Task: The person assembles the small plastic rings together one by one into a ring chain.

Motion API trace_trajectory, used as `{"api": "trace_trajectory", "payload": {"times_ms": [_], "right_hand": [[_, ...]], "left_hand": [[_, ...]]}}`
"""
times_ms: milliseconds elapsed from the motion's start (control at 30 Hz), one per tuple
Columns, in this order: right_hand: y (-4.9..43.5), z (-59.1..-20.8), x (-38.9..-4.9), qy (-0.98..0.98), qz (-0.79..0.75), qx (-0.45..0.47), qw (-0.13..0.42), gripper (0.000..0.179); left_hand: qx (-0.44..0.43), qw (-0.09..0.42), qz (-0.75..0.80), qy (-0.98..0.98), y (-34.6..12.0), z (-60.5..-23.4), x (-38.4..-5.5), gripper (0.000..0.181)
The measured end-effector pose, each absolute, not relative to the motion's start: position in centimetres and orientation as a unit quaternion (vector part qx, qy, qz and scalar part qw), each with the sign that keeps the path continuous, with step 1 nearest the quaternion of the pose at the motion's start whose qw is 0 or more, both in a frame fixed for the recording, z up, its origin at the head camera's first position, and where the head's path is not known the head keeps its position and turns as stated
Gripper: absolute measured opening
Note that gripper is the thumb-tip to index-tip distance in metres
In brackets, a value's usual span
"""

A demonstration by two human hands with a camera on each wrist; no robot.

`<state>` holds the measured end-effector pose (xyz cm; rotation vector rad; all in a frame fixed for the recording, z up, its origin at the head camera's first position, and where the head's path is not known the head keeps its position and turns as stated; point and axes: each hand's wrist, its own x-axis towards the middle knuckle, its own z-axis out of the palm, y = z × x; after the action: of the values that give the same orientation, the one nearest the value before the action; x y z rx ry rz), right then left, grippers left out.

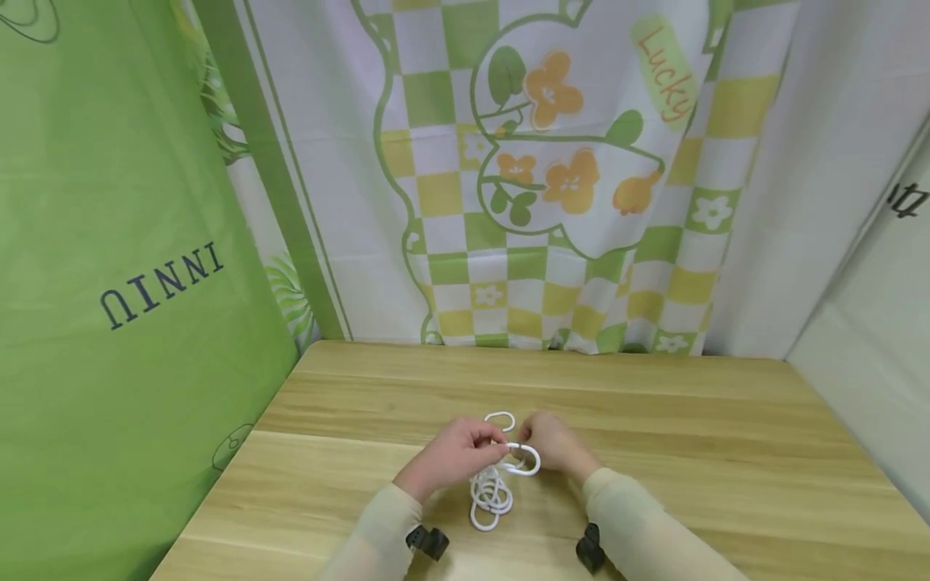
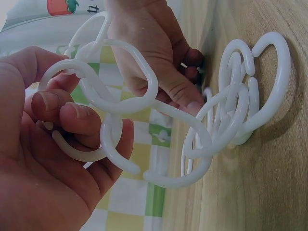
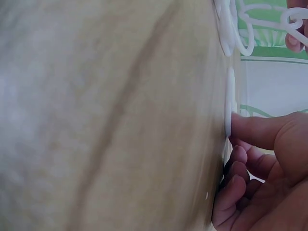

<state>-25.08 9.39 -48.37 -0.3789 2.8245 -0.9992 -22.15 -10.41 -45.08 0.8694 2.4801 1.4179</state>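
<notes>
My left hand (image 1: 461, 452) pinches a white plastic curtain ring, an oval C shape, in a chain of linked rings. One link (image 1: 538, 460) of that chain sticks out to the right in the head view. The chain (image 2: 151, 79) runs down to a heap of tangled curtain rings (image 2: 284, 72) on the table. Beyond it, a single curtain ring (image 1: 500, 415) lies flat on the wood. At its edge is my right hand (image 1: 555, 444); in the right wrist view the thumb and a finger pinch this thin white ring (image 3: 228, 96) against the tabletop.
The wooden table (image 1: 690, 436) reaches back to a hanging checked curtain (image 1: 465, 266). A green fabric panel (image 1: 131, 403) stands along the left side, a pale one (image 1: 879, 339) along the right. Each wrist wears a black strap device (image 1: 434, 542).
</notes>
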Motion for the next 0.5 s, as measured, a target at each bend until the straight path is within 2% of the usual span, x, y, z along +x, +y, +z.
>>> {"api": "trace_trajectory", "payload": {"times_ms": [133, 300, 500], "right_hand": [[9.7, -48.3, -24.6, 0.934, -0.319, -0.153, 0.057, 0.016], [10.7, -48.1, -24.2, 0.908, -0.378, -0.169, 0.059, 0.008], [13.1, -47.4, -24.2, 0.872, -0.457, -0.153, 0.088, 0.008]], "left_hand": [[0.286, 0.08, 0.476, 0.828, -10.4, -45.1, -22.1, 0.013], [0.28, 0.084, 0.48, 0.827, -10.4, -44.9, -22.0, 0.011], [0.276, 0.082, 0.481, 0.828, -10.4, -45.1, -22.2, 0.015]]}}
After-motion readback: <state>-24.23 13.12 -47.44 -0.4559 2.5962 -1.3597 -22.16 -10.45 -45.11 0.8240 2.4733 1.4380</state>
